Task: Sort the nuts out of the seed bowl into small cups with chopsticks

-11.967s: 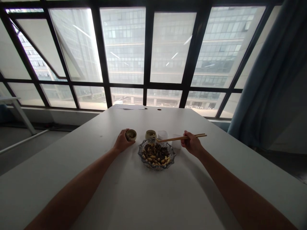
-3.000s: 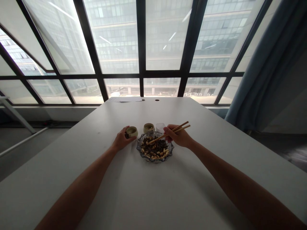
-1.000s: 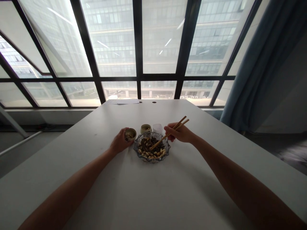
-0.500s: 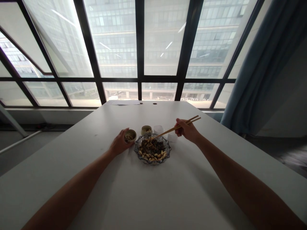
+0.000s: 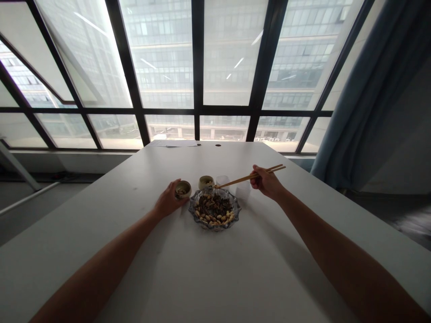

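Observation:
My left hand (image 5: 169, 200) is wrapped round a small cup (image 5: 182, 190) with some nuts or seeds in it, left of the glass bowl. My right hand (image 5: 266, 180) holds a pair of wooden chopsticks (image 5: 242, 179), their tips above the far rim of the bowl, close to a second small cup (image 5: 206, 181). Something small and pale seems to be at the tips, too small to name. The scalloped glass bowl (image 5: 237, 215) holds dark seeds in the middle and lighter nuts along its near side. A few pieces lie in the second cup.
Two clear containers (image 5: 222, 180) stand behind and to the right of the bowl. Paper (image 5: 175, 143) lies at the far edge of the white table (image 5: 208, 278). Beyond are windows, with a blue curtain (image 5: 357, 103) at the right.
The chopstick tips have risen from the seeds in the bowl to above its far rim. My right hand has shifted slightly right. My left hand stays round its cup.

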Available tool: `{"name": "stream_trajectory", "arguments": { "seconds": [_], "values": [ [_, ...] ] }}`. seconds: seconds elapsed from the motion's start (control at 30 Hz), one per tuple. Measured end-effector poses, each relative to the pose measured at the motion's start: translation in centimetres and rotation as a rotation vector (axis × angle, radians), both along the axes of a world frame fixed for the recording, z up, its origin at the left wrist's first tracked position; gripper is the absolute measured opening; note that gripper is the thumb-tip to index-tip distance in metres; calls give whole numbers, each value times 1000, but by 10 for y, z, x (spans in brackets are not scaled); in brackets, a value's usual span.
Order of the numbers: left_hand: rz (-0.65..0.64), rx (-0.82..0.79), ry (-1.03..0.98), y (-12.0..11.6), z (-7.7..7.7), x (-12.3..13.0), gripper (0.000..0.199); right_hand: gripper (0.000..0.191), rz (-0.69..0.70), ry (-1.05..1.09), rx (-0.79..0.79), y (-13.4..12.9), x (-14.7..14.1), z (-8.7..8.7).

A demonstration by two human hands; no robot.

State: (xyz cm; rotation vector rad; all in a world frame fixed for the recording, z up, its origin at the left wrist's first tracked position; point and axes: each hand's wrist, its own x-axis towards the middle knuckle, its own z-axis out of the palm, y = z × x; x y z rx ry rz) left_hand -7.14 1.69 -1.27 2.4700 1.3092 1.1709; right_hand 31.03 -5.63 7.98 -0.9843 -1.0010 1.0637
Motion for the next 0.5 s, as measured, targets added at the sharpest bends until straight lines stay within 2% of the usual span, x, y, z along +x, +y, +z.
{"name": "stream_trajectory", "arguments": {
  "seconds": [0.4,0.5],
  "values": [
    [8,-23,7,2,-3,-2,81,35,-1,4,-14,0,0,3],
    [5,-20,0,3,-4,-1,81,40,-103,26,15,-2,-7,3]
  ]
}}
